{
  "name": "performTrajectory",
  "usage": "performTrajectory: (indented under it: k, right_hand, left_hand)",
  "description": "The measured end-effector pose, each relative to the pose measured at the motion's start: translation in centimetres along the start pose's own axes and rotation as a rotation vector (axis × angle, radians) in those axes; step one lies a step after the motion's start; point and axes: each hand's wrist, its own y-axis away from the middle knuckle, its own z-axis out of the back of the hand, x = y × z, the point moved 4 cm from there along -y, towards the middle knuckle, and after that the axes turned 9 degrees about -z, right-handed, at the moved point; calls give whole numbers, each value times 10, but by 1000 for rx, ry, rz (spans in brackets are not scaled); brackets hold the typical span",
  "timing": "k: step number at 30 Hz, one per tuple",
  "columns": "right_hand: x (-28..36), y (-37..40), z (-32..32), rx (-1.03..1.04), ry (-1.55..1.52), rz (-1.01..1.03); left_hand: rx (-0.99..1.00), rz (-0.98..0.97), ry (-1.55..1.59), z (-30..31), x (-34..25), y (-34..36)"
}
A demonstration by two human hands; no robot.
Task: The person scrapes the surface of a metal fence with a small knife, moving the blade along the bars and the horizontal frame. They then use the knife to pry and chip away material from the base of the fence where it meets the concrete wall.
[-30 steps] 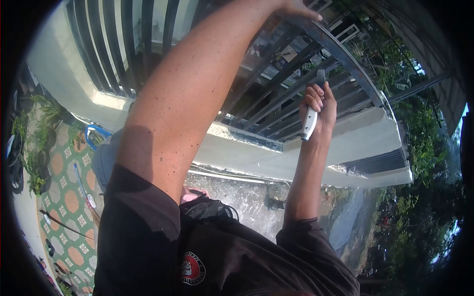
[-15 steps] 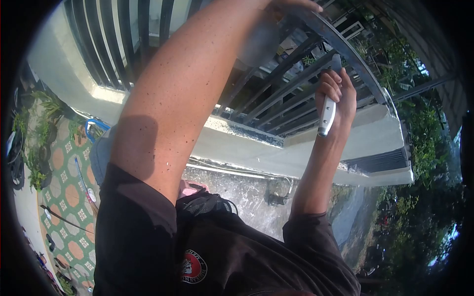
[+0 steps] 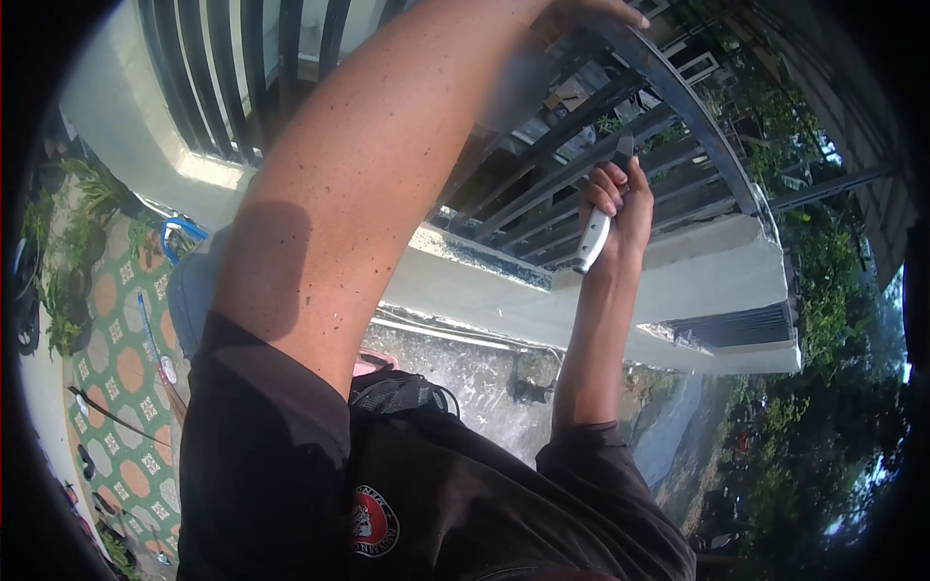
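Observation:
My right hand point(image 3: 620, 208) is wrapped round the white riveted handle of a knife point(image 3: 593, 240), whose short grey blade sticks out above the fingers. The blade overlaps the slats of a dark metal railing point(image 3: 697, 111) in this view. My left arm reaches up across the picture, and my left hand point(image 3: 591, 10) lies over the railing's top bar at the upper edge. Part of that hand is cut off by the frame, with one fingertip showing past the bar.
A pale concrete wall point(image 3: 697, 261) bears the railing. Below lies rough grey concrete floor point(image 3: 484, 373). Patterned tiles point(image 3: 121, 339) and potted plants point(image 3: 63, 290) stand to the left, with a blue-handled object point(image 3: 174, 237) near my leg. Trees point(image 3: 823, 320) fill the right side.
My right hand has moved left and slightly down with the knife, and the blade has turned to show a darker side. My left hand stays at the top bar.

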Motion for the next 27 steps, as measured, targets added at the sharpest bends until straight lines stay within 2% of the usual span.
performTrajectory:
  k: [1, 2, 4, 6, 11, 12, 14, 17, 20, 23, 27]
  right_hand:
    - [11, -3, -1, 84, -3, 8]
    - [26, 3, -19, 80, 113, 145]
    - [38, 14, -47, 300, -244, -186]
    - [33, 14, -31, 199, -60, -60]
    - [-11, 2, 59, 23, -125, -362]
    - [-12, 1, 68, 38, -157, -400]
    - [-6, 4, 60, 53, -166, -396]
    - [15, 9, 23, 78, -92, -243]
    - [21, 5, 10, 205, -67, -234]
    - [-5, -3, 33, 63, -146, -192]
    - [-44, -36, 108, -81, -182, -226]
  left_hand:
    - [4, 12, -5, 0, 0, 2]
    - [10, 24, -9, 0, 1, 4]
    - [29, 43, -6, -6, -1, 6]
    - [49, 49, 4, -14, -6, 4]
    - [57, 93, -28, -7, -7, 13]
    - [65, 98, -31, -8, -9, 11]
    - [85, 97, -44, -11, -15, 5]
    - [117, 96, -65, -12, -25, -4]
    - [138, 111, -87, -9, -28, -8]
    - [142, 145, -111, 2, -25, -9]
    - [159, 203, -132, 11, -18, -4]
